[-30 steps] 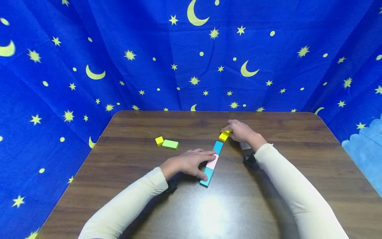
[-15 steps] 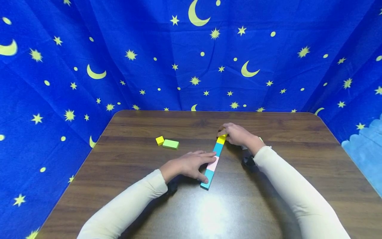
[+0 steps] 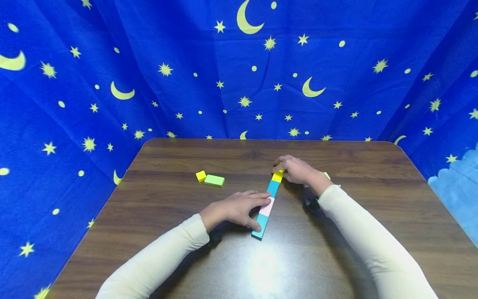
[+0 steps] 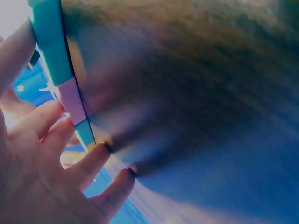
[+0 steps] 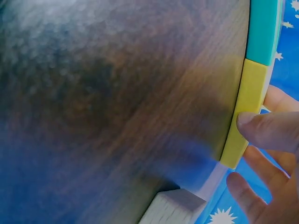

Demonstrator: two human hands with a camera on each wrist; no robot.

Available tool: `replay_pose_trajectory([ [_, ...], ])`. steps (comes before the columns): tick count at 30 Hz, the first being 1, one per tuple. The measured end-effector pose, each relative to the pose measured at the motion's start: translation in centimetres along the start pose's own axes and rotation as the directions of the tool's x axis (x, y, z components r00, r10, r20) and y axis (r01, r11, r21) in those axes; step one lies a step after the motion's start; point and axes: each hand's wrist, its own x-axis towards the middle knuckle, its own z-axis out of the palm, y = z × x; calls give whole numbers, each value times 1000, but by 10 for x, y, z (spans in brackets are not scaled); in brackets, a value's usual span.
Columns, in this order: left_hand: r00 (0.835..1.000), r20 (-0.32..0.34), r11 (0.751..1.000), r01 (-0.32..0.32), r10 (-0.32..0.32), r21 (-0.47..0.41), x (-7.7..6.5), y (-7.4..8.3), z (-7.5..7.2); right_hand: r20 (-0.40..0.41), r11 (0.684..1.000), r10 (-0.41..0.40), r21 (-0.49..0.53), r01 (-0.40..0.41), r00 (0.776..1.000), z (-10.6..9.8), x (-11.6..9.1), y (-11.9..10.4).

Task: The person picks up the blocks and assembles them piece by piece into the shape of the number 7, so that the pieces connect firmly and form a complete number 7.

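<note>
lime block, whitish block near right hand gripping yellow block

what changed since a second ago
The right hand, gripping the yellow block, brought it left against the far end of the row of blocks, which slid slightly nearer. The left hand stayed on the row; yellow cube and green block stayed put.

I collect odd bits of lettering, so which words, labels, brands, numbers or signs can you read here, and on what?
None can be read.
Flat teal rectangular blocks, pink rectangular block and yellow rectangular block: plain where visible.
Lime-green rectangular block and small yellow block: no marking shows.
Blue fabric backdrop: pale yellow moons and stars, no lettering.
Black wrist-worn devices: too small and dark to tell.
</note>
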Motion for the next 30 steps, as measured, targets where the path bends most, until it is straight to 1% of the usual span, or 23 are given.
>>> replay_pose_trajectory([
  [4, 1000, 1, 1000, -1, 1, -2, -1, 1, -1, 11, 1000, 17, 2, -17, 1000, -1, -2, -1],
  [9, 1000, -2, 1000, 5, -5, -11, -1, 1, -1, 1, 1000, 22, 8, -22, 1000, -1, -2, -2],
  [14, 1000, -3, 1000, 8, -8, -9, -1, 1, 0, 3, 1000, 27, -8, -27, 1000, 1, -3, -2],
  [17, 1000, -4, 1000, 9, -9, 1, 0, 1, 1, -16, 1000, 25, -3, -25, 1000, -1, -5, -2],
  [19, 1000, -4, 1000, 11, -11, 1, 1, 1, 1, -52, 1000, 23, 16, -22, 998, -5, -8, -1],
  [21, 1000, -6, 1000, 10, -10, 4, 2, 1, 2, -99, 1000, 10, 26, -7, 995, -11, -14, 5],
  [24, 1000, -15, 1000, 5, -5, 11, 3, 0, 3, -145, 999, 22, 39, -16, 989, -23, -25, 20],
  [26, 1000, -22, 1000, 0, 0, 18, 3, -1, 4, -140, 998, 60, 42, -54, 988, -32, -34, 32],
  [28, 1000, -28, 1000, -1, 2, 19, 2, -1, 4, -113, 991, 129, 62, -123, 985, -38, -44, 41],
  [30, 1000, -31, 1000, 3, -3, 15, 1, -2, 4, -90, 984, 168, 75, -161, 982, -41, -54, 50],
])
